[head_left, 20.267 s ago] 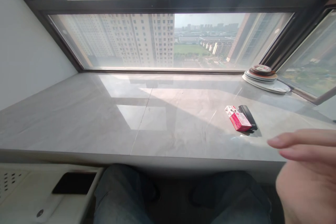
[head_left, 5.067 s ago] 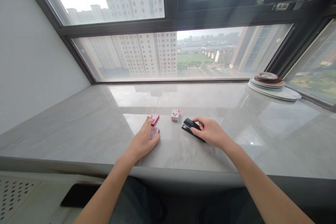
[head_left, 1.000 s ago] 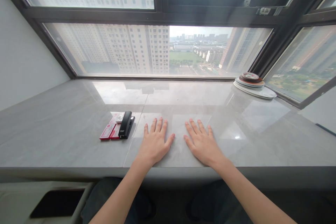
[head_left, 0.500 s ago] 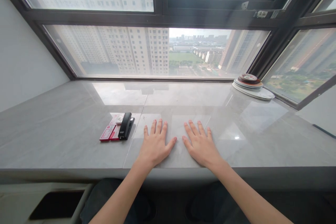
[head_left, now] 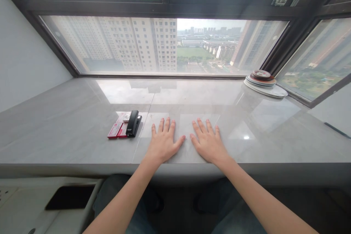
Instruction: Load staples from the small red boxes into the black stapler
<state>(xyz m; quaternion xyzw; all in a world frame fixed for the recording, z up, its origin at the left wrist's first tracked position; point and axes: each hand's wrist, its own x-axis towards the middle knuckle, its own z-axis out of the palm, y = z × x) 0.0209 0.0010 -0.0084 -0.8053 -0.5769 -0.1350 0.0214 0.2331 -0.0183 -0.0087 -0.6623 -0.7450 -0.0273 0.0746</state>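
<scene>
My left hand lies flat on the grey stone sill, palm down with its fingers spread. Beside it, palm down too, my right hand rests with fingers apart. Neither hand holds anything, and a narrow gap separates the two thumbs. Left of my left hand is a black stapler, its front part leaning over several small red-and-white boxes. The boxes look like staple packs, though their print is too small to read.
A stack of round plates or discs stands at the back right corner by the window frame. A thin dark stick-like object lies at the far right. Below the sill's front edge, a white cabinet stands at the left.
The view has tipped slightly downward, so the sill and everything on it appear higher. Both hands stay flat in the same place, and the stapler and boxes have not moved.
</scene>
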